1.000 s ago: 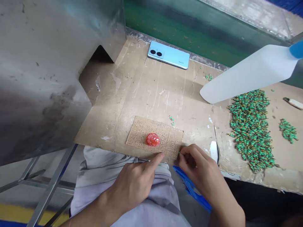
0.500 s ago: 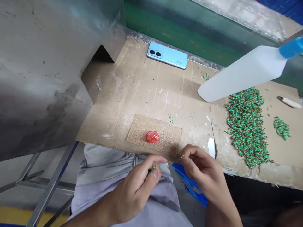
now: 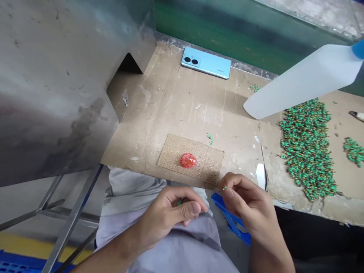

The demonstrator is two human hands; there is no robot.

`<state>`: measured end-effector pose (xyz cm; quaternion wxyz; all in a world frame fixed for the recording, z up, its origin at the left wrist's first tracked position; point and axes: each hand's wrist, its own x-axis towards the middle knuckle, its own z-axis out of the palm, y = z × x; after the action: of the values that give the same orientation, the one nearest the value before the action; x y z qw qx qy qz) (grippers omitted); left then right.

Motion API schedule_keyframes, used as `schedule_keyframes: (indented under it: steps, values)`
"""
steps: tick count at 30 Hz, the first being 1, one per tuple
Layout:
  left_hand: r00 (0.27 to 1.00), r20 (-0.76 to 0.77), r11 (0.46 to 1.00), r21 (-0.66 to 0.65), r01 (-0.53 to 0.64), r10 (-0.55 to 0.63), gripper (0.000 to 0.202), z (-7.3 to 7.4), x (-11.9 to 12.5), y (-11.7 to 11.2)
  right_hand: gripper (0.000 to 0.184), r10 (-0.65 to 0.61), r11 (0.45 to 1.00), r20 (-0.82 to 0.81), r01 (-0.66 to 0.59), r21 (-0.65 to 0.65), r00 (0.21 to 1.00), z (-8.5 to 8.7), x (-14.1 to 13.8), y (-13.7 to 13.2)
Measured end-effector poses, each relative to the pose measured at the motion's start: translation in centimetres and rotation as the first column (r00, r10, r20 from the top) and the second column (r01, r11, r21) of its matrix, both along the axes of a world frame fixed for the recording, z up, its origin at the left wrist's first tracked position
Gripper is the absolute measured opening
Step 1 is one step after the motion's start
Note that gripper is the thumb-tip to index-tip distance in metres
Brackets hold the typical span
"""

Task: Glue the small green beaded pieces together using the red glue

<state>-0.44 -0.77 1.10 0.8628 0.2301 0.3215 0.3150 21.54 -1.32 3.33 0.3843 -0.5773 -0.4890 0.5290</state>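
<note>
Right hand (image 3: 244, 204) is pinching a green piece (image 3: 225, 187) in a narrow fingertip grip at the near edge of the tabletop (image 3: 184, 110), just beside the cardboard pad (image 3: 207, 167). Left hand (image 3: 170, 214) is cupping a second green piece (image 3: 179, 203) over the lap. Pieces this small are calling for fine, steady fingertip work.

Two hands (image 3: 167, 216) (image 3: 250, 206), one phone (image 3: 206, 67), two green heaps (image 3: 308, 148) (image 3: 354, 151)

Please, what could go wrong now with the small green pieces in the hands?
1. The right hand pinches a tiny green piece right at the table edge; it may fall onto the lap.
2. The left hand half hides another green bit; it could slip unnoticed.
</note>
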Motion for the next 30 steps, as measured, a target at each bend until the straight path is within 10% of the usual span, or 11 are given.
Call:
schedule_keyframes:
  steps: [6, 10, 21, 26, 30]
  values:
    - [1.0, -0.002, 0.999, -0.033, -0.02, 0.02, 0.031, 0.0, 0.4, -0.3, 0.026, 0.038, 0.994, 0.191, -0.057, 0.098, 0.981, -0.5, 1.1, -0.1]
    - [0.941, -0.339, 0.984, 0.172, 0.052, 0.009, 0.03, 0.5, 0.3, -0.2, 0.013, -0.032, 0.981, 0.453, -0.059, 0.185, 0.891, -0.3, 1.9, 0.6]
    - [0.599, -0.781, 0.613, 0.563, 0.554, 0.177, 0.053, -1.3, 1.5, -0.5, 0.013, 0.026, 0.928, 0.774, -0.303, 0.216, 0.633, -1.4, 0.9, 1.5]
    - [0.629, -0.759, 0.635, 0.572, 0.52, 0.168, 0.054, -1.2, 1.2, -0.4, 0.014, 0.018, 0.918, 0.797, -0.326, 0.227, 0.604, -1.7, 1.5, 1.4]
    - [0.764, -0.641, 0.777, 0.517, 0.36, 0.073, 0.042, -0.5, 0.9, -0.4, 0.011, 0.021, 0.906, 0.77, -0.338, 0.255, 0.637, -0.6, 1.5, 1.2]
